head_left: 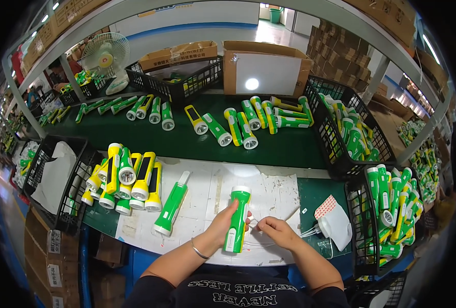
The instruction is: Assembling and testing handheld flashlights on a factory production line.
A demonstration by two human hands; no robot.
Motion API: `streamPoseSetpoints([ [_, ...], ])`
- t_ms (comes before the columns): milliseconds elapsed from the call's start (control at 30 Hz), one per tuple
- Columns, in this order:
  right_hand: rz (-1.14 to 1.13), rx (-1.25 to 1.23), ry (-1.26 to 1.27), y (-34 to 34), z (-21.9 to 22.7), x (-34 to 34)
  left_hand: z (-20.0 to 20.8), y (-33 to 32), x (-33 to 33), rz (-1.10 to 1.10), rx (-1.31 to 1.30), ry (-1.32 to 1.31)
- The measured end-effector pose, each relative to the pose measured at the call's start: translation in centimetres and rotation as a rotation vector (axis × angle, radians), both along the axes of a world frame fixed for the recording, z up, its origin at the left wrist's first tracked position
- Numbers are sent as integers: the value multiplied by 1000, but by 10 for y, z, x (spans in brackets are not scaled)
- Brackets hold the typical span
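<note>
My left hand is wrapped round a green and yellow flashlight, its white head pointing away from me. Just right of it, my right hand is closed in a pinch on a thin white cable; the cable's end by the flashlight is too small to make out. Another green flashlight lies left of my hands on the white work surface, with a white piece sticking out at its far end. A pile of green and yellow flashlights sits farther left, some with dark panels.
White cables lead to a white round plug piece at the right. Black crates of flashlights stand right; another crate stands left. Flashlights lie along the green belt. A bright round spot falls on a cardboard box.
</note>
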State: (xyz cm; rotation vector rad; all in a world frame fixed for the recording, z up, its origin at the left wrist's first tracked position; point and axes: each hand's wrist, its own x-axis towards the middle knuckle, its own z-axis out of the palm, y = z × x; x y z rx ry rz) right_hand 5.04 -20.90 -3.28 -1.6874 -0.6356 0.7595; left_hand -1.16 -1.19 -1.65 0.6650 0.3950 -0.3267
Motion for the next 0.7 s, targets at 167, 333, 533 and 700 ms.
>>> streamPoseSetpoints([
  [167,-44,-88,-509,12,43,-18,3,-7,6,89,92,-76],
  [333,-60,-262,-1092,25,67,-23,10,-9,12,139,230,-193],
  [533,36,-252,-1288,41,67,-20,7,-7,11,130,452,-271],
  [700,143,-275,-1300,44,58,-25,-3,-3,4,170,526,-379],
])
